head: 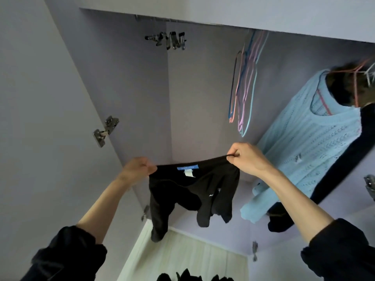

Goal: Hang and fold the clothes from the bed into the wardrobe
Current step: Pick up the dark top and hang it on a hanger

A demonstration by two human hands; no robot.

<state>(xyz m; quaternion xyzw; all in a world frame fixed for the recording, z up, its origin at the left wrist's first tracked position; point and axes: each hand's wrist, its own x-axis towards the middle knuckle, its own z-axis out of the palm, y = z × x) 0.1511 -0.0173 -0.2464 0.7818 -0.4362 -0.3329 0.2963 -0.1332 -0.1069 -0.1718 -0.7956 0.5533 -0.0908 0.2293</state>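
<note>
Hands, left [138, 167] and right [246, 159], each grip black trousers [192, 191] at the waistband.

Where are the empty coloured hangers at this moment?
In the head view the empty coloured hangers hang inside the open wardrobe, upper right of centre, just left of the light blue knit sweater and above the right hand.

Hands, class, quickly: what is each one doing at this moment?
Left hand: closed, fingers pinching the waistband of the black trousers.
Right hand: closed, fingers pinching the same waistband at its other end.
</note>
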